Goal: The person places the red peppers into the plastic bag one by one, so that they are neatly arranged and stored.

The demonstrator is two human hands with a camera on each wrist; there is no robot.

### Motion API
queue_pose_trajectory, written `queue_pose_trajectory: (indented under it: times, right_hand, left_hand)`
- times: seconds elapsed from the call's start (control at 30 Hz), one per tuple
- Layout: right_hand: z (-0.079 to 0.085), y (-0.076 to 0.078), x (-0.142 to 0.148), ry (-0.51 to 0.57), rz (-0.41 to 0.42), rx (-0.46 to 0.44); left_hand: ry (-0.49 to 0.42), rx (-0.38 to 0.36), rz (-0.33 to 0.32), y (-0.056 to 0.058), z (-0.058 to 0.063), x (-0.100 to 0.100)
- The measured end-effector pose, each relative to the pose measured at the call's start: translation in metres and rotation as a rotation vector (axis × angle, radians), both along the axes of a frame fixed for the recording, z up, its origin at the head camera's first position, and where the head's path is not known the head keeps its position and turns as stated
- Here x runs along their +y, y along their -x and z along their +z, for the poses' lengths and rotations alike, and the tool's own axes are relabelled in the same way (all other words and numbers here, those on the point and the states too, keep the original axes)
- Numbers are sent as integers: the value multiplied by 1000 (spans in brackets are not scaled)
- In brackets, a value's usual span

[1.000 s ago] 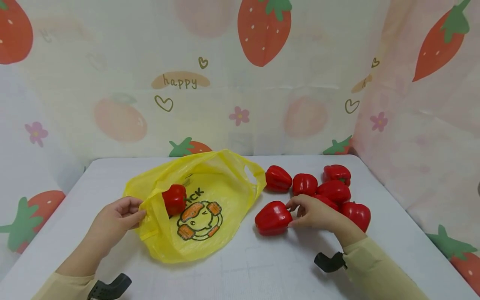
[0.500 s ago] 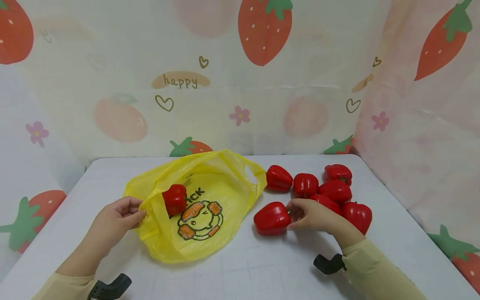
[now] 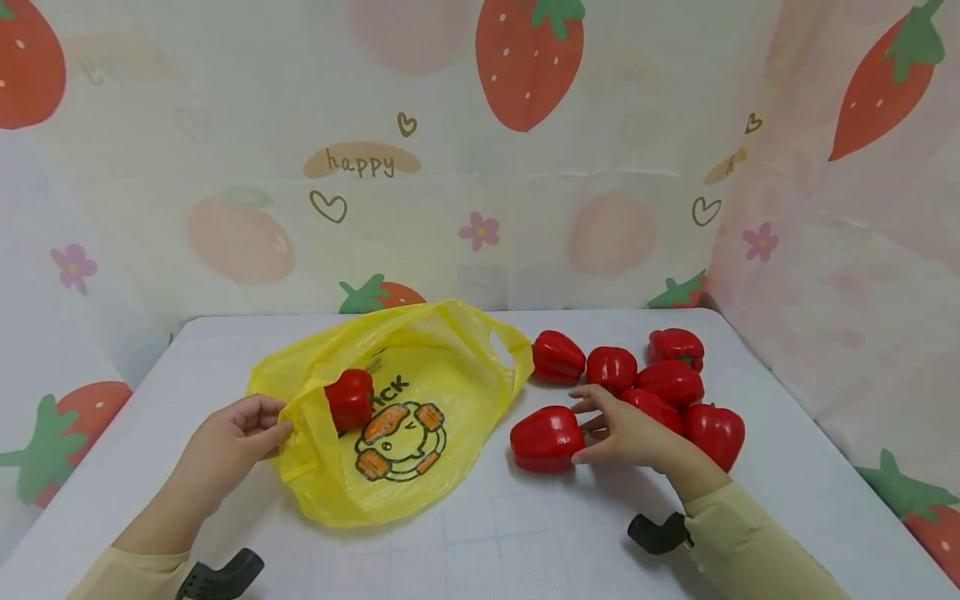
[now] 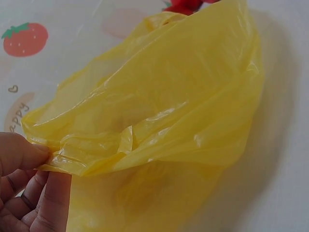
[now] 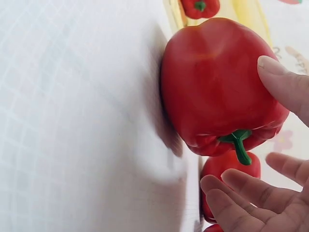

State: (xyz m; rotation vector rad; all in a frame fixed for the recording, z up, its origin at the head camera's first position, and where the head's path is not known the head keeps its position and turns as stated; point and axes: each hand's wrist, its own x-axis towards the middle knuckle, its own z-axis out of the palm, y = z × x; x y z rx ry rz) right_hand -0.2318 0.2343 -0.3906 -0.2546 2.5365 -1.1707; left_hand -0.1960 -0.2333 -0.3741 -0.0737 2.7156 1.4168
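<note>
My left hand (image 3: pixel 228 446) pinches the rim of a yellow plastic bag (image 3: pixel 461 433) between thumb and fingers. The bag lies on its side with its mouth facing me, a cartoon face printed on it. Inside, near the held rim, sits a red bell pepper (image 3: pixel 350 400). Right of the bag another red bell pepper (image 3: pixel 546 440) lies on the table. My right hand (image 3: pixel 633 429) is beside its stem end with fingers spread. In the right wrist view, the thumb (image 5: pixel 280 84) overlaps this pepper's side, and the other fingers stand away from its green stem (image 5: pixel 240 145).
Several more red bell peppers (image 3: pixel 669 383) are grouped at the right rear, behind my right hand. The white table (image 3: pixel 480 542) ends at a patterned cloth backdrop (image 3: pixel 480 192) at the back and sides.
The right hand's fingers have loosened and spread away from the pepper's stem end. That pepper has shifted only slightly. The left hand and the bag have stayed put.
</note>
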Motion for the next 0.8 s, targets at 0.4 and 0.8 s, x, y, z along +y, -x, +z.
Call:
queue_pose_trajectory:
  times: [0.4, 0.8]
  right_hand:
    - [-7, 4, -2, 17, 69, -36]
    - [-9, 6, -6, -29, 78, 2]
  left_hand:
    - [-3, -9, 3, 1, -1, -1]
    - [-4, 3, -3, 0, 0, -1]
